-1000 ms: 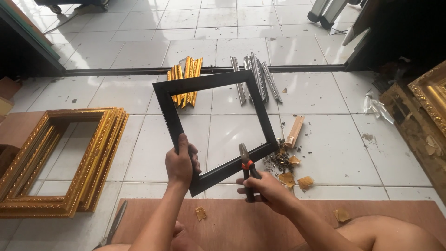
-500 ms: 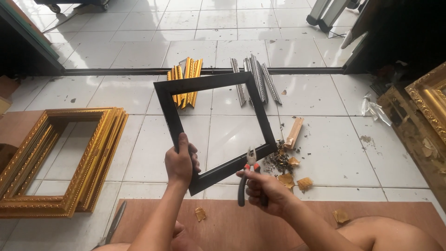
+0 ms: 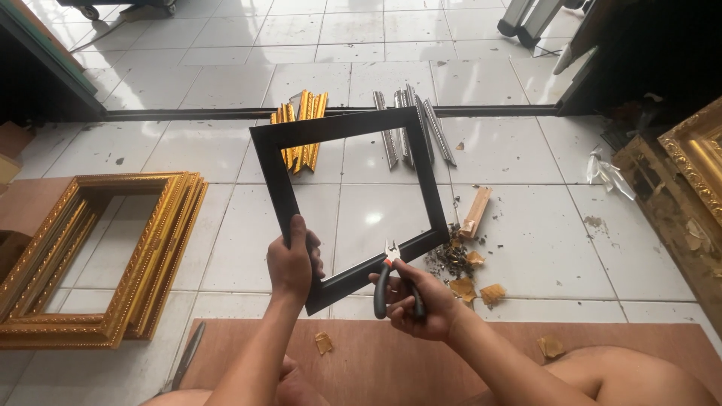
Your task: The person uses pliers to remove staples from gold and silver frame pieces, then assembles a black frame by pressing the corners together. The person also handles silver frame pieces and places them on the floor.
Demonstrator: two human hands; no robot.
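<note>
A white tiled floor (image 3: 226,225) spreads out below, with a brown board (image 3: 391,361) lying along its near edge. Above them the left hand (image 3: 292,263) is closed around the lower left corner of an empty black picture frame (image 3: 342,124), holding it tilted in the air like a diamond. The right hand (image 3: 421,301) is wrapped around the dark handles of a pair of pliers (image 3: 391,278) — the orange-necked jaws touch the frame's lower right rail from below. On the floor to the left lies a stack of ornate gold frames (image 3: 143,256). Beyond the black frame rest short gold moulding pieces (image 3: 304,128) and, just beside them, silver moulding strips (image 3: 410,124). To the right of the pliers sit a small wooden block (image 3: 476,212) and a scatter of dark bits and brown scraps (image 3: 462,271).
</note>
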